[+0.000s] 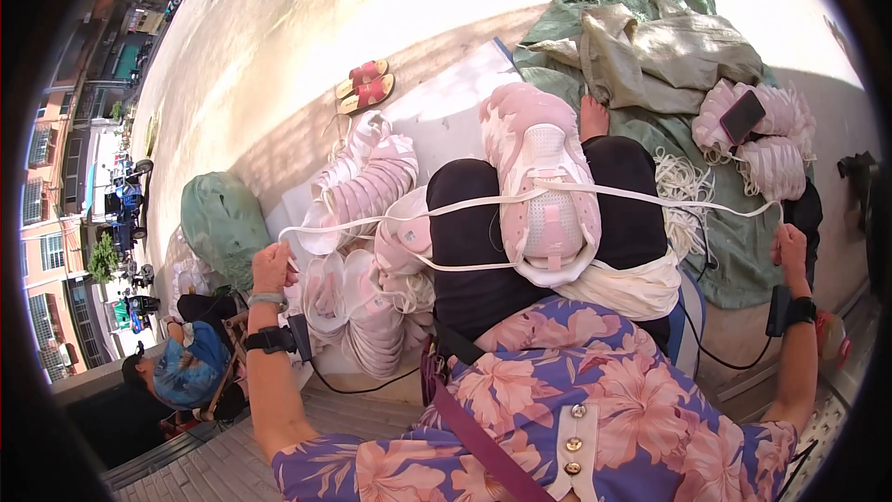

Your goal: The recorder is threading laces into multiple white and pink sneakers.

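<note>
A pink and white sneaker upper (555, 214) lies between my knees, with more pink layers showing beneath its far end. A flat white shoelace (650, 196) crosses its tongue area and runs out to both sides. My left hand (272, 267) is closed on the lace on the left, above stacked uppers. Far out to the right, my right hand (790, 251) closes on the other stretch. On the left the lace also makes a loop that comes back over my dark trouser leg to the upper.
Nested pink and white uppers (372, 316) stand at the left. Loose white laces (683, 195) and a cream lace bundle (636, 284) lie right. A phone (741, 117) rests on more uppers. Beyond are green sacking (641, 139) and red sandals (370, 88). Another person (190, 367) sits left.
</note>
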{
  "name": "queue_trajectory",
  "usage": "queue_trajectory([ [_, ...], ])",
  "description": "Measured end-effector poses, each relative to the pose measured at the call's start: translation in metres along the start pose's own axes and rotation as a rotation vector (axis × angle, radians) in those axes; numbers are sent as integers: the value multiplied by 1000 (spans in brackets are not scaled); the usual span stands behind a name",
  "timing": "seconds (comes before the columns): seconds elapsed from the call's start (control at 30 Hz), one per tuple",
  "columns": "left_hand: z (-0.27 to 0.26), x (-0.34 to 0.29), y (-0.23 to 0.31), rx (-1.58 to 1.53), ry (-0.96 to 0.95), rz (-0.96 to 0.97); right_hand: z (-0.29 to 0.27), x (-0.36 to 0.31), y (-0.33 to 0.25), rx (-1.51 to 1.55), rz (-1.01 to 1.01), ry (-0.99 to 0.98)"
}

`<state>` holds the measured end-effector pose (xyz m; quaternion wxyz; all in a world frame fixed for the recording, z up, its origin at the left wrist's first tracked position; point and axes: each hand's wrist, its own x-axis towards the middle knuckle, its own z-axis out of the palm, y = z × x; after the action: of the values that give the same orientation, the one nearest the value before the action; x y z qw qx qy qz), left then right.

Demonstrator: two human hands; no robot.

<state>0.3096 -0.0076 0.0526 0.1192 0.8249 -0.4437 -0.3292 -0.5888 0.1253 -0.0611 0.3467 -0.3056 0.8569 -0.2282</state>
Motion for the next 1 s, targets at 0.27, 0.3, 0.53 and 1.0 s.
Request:
queue_trajectory([
  [0.27,177,-92,146,-749,-821,13,166,-148,-208,451,-200,-808],
  [0.3,188,-95,157,-744,-823,15,177,-153,-220,484,-161,-842],
  [0.53,227,-96,187,-990,-790,45,245,-153,-251,677,-210,-732],
  [1.0,231,-104,186,-841,-594,255,263,-139,-248,836,-464,-511],
])
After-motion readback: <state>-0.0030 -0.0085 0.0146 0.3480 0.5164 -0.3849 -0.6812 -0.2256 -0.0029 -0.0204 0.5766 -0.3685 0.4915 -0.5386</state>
